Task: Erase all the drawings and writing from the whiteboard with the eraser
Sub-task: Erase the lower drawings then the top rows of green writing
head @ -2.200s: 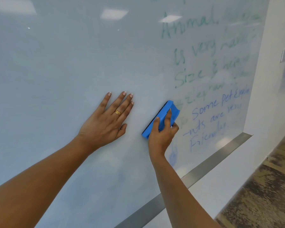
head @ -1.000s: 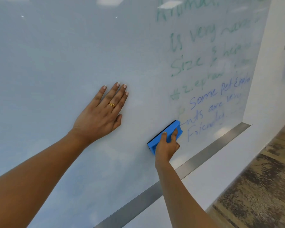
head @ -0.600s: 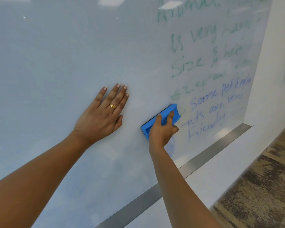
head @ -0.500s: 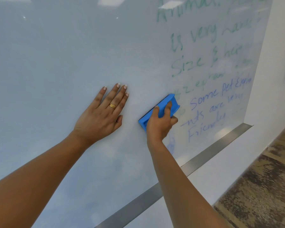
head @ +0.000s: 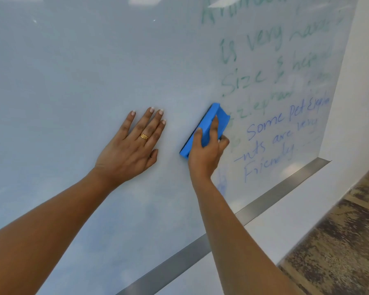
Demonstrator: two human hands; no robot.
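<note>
The left hand (head: 130, 150) lies flat against the whiteboard (head: 73, 71), palm down with its fingers straight and close together, holding nothing; a gold ring (head: 144, 136) sits on one finger. Just to the right of that hand, apart from its fingertips, the blue eraser (head: 206, 128) is pressed to the board at a slant, its upper end tilted away to the right. The right hand (head: 205, 158) grasps the eraser from below: the thumb curls over its left edge, a finger lies along its back, and the other fingers wrap its right side, so the eraser's lower end is covered by the palm while its upper end juts beyond the fingertips. Just below the right wrist a faint blue smudge (head: 222, 184) shows on the board. To the right of the eraser, green writing (head: 254, 77) stands above blue writing (head: 275, 135). Below the right forearm runs a metal ledge (head: 275, 192) along the board's lower edge, and beyond it a patterned floor (head: 339, 252).
</note>
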